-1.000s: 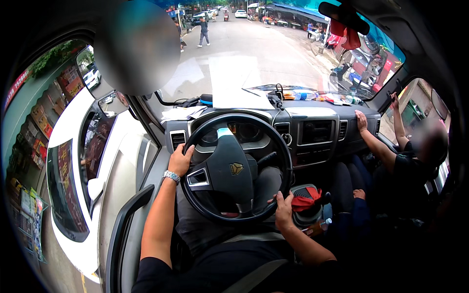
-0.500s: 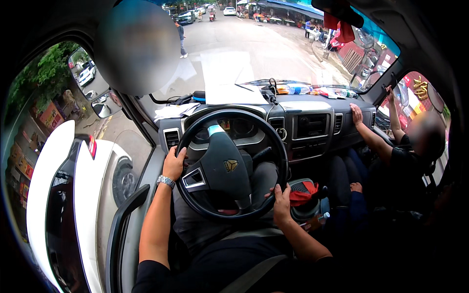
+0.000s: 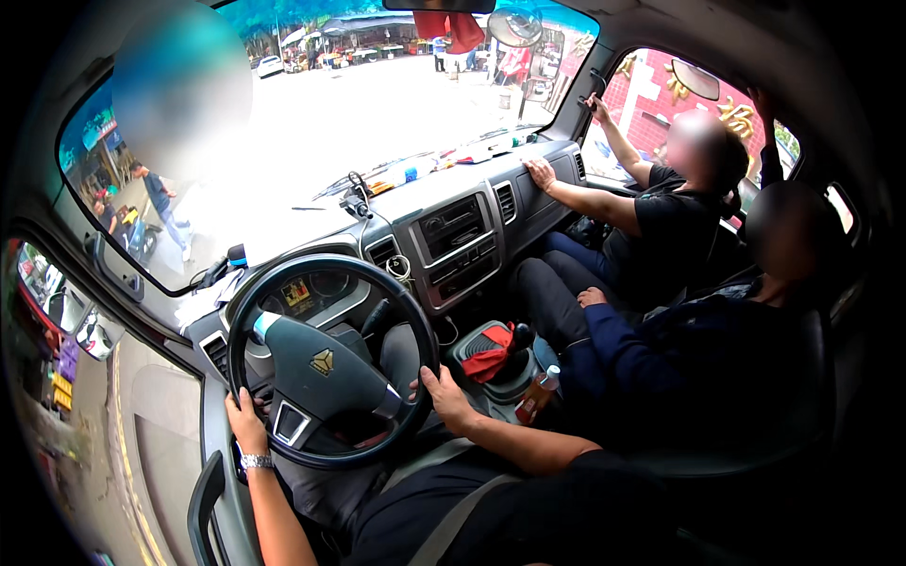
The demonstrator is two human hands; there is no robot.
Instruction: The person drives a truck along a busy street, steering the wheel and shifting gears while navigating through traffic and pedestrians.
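The steering wheel (image 3: 321, 362) sits near left, its rim clasped by the left hand (image 3: 247, 426) and, more lightly, the right hand (image 3: 447, 401); that lighter hold could slip under a jolt. The tilted bottle (image 3: 537, 394) right of it might roll; the far-left pedestrian (image 3: 162, 203) could step closer.

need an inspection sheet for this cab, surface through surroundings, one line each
surface: dashboard, loose items along its top
job's things: steering wheel, held in both hands
clutter: white papers at dashboard's left end; red cloth by gear knob; bottle
grip: left hand at wheel's lower left, right hand on its right side
cables: white cable, looped at dashboard front
surroundings: two passengers to the right; pedestrian outside
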